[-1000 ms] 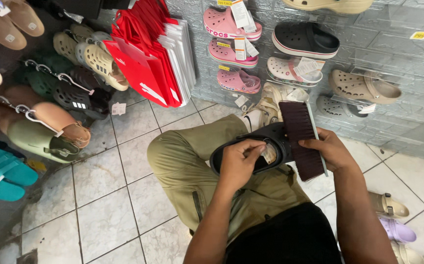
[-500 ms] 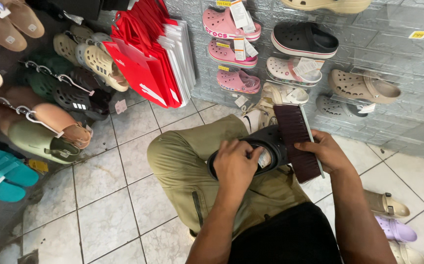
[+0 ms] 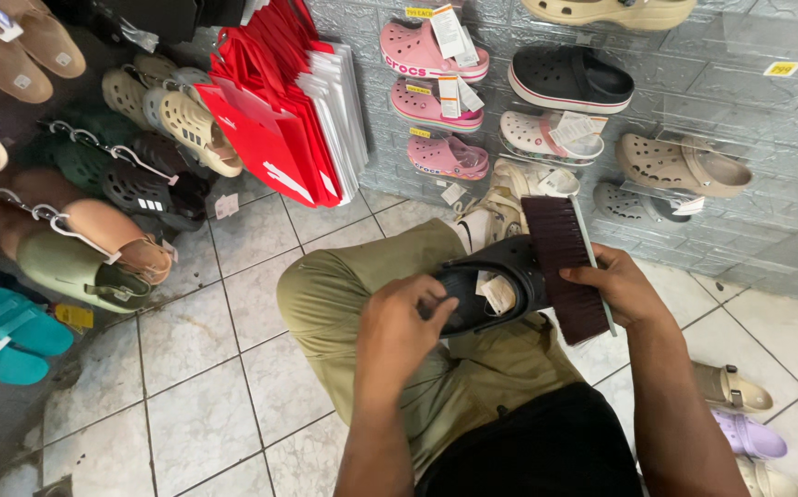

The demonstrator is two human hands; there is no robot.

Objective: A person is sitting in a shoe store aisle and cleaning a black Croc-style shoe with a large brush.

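Left hand is wrapped tight round a black clog at mid frame, on the knee. Right hand is gripping a dark brush w/ bristles touching the clog's right side. Red bags upper left, pink clogs on the wall up top.

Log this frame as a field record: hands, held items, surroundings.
setting: shoe shop, tiled floor, grey wall hung with clogs
left hand: grip on the black clog, held over the lap
right hand: grip on a dark-bristled brush, bristles beside the clog
clog detail: paper tags inside it
wall display: pink clogs, black clog on wall, beige clog
left side: red bags; sandals on hangers
floor right: lilac clog
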